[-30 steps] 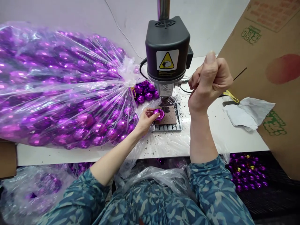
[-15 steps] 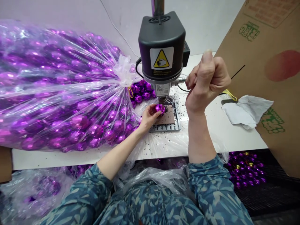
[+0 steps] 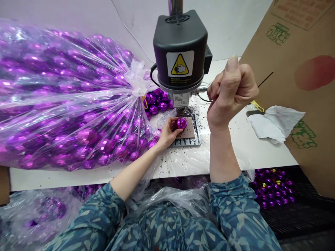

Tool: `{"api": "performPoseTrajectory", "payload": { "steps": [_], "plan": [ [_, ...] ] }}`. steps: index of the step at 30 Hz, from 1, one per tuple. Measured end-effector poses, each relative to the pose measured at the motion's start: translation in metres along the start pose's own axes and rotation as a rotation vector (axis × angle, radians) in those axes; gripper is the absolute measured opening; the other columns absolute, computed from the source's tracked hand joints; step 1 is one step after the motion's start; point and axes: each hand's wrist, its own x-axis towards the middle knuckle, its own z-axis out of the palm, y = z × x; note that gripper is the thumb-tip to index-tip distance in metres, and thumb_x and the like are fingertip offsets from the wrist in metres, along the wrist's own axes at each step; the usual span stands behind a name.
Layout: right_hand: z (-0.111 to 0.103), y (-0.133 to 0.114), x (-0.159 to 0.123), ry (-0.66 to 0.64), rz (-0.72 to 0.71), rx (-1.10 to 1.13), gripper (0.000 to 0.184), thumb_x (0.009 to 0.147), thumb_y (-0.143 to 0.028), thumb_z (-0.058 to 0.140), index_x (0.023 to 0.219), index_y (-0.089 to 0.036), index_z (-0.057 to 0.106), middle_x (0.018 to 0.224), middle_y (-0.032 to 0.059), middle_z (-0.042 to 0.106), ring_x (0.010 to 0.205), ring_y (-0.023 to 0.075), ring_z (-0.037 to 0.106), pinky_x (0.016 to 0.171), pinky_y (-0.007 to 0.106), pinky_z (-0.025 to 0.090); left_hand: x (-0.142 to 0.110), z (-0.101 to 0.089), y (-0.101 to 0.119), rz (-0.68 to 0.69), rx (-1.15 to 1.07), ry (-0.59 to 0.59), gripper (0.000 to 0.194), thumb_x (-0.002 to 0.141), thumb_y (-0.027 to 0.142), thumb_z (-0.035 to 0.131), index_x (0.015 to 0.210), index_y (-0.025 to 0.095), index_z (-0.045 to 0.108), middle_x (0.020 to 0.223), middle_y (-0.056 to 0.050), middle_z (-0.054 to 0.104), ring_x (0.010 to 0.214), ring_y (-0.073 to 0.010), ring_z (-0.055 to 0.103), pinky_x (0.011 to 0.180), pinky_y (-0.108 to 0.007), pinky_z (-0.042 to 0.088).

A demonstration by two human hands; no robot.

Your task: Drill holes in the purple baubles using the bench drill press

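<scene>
Pinched between the thumb and fingers of my left hand point(image 3: 169, 132) is a purple faceted ball point(image 3: 181, 123). It sits directly below the chuck point(image 3: 180, 111) of a small black drill press point(image 3: 180, 48), over a brown board point(image 3: 188, 130) on the slotted metal base point(image 3: 199, 139). My right hand point(image 3: 230, 94) is closed in a fist at the machine's right side, around its feed handle. The grip itself is mostly hidden by the fingers; a thin dark rod point(image 3: 265, 79) shows beyond the hand.
A large clear bag point(image 3: 65, 104) of purple balls fills the left of the white table point(image 3: 230, 153). Loose purple balls point(image 3: 158, 103) lie behind the base. Crumpled white paper point(image 3: 274, 123) and a cardboard box point(image 3: 295, 42) are right. Below sits a black crate point(image 3: 303, 212) with shiny balls.
My left hand has moved slightly right, bringing the purple ball from beside the chuck to beneath it. My right hand has stayed nearly still.
</scene>
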Motion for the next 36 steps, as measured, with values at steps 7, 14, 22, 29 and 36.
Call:
{"api": "performPoseTrajectory", "payload": {
  "steps": [7,14,22,29,36],
  "plan": [
    [-0.001,0.006,0.001,-0.003,-0.046,0.151,0.052,0.092,-0.055,0.055,0.061,-0.023,0.028,0.047,-0.0091,0.033,0.04,0.0009,0.031,0.047,0.024,0.03,-0.006,0.001,-0.004,0.091,0.062,0.004,0.048,0.074,0.022,0.087,0.112,0.021,0.057,0.121,-0.01,0.069,0.116,-0.0249,0.069,0.108,-0.043,0.053],
    [0.001,0.002,0.001,0.028,-0.058,0.274,0.05,0.092,-0.043,0.065,0.058,-0.022,0.034,0.045,-0.0093,0.034,0.037,0.0036,0.03,0.044,0.028,0.023,-0.005,0.0,-0.018,0.163,0.111,0.009,0.052,0.076,0.024,0.088,0.116,0.021,0.054,0.13,-0.012,0.068,0.12,-0.0258,0.069,0.108,-0.048,0.056],
    [-0.001,0.005,-0.006,0.064,-0.078,0.182,0.061,0.092,-0.051,0.062,0.057,-0.02,0.022,0.045,-0.0077,0.025,0.039,0.0019,0.026,0.044,0.024,0.022,-0.004,0.0,-0.014,0.117,0.124,-0.016,0.051,0.079,0.026,0.087,0.118,0.02,0.054,0.121,-0.012,0.072,0.113,-0.0252,0.072,0.104,-0.046,0.058],
    [-0.005,0.005,-0.013,0.084,-0.087,0.093,0.057,0.095,-0.051,0.056,0.061,-0.022,0.02,0.047,-0.007,0.018,0.039,0.0022,0.028,0.044,0.024,0.023,-0.003,0.0,-0.016,0.12,0.084,-0.02,0.053,0.077,0.028,0.089,0.116,0.02,0.054,0.124,-0.012,0.071,0.119,-0.026,0.071,0.108,-0.048,0.055],
    [-0.006,0.024,-0.018,0.099,-0.252,0.243,0.057,0.094,-0.039,0.058,0.059,-0.018,0.019,0.049,-0.0063,0.014,0.038,-0.0012,0.021,0.043,0.02,0.016,-0.003,0.002,-0.014,0.119,0.076,-0.007,0.051,0.076,0.022,0.088,0.115,0.02,0.055,0.125,-0.012,0.071,0.118,-0.0256,0.07,0.109,-0.048,0.054]
  ]
}}
